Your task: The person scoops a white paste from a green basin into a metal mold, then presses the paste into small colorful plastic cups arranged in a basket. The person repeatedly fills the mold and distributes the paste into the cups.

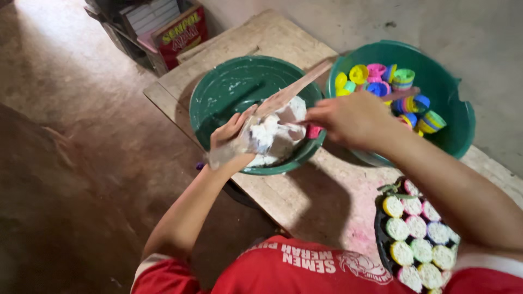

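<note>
Left hand (pixel 233 137), smeared with white paste, is curled around the near end of a flat wooden spatula (pixel 291 92); the fingers are pressed shut on the handle, and the blade runs up and to the right from the grip, tilted over the bowl rim toward the far side. Right hand (pixel 348 117) reaches in from the right with fingertips drawn together on a small pink mould (pixel 313 131), held just over the right rim of the bowl; exactly how the fingers meet is hidden by the back of the hand. The mould lies between the two hands, just right of the white dough (pixel 275 136).

The dough is heaped in the near right part of a dark green bowl (pixel 229 90), directly beside the left grip and under the spatula shaft. The bowl stands on a worn wooden table (pixel 305 190) stained pink near its front edge.

To the right and farther off, a teal basin (pixel 455 117) holds many small round moulds in yellow, pink, blue and green (pixel 400 81). At the near right, a dark tray (pixel 381 239) carries rows of filled moulds (pixel 417 245) topped with white. A cardboard box (pixel 182 30) sits on the floor at far left.
</note>
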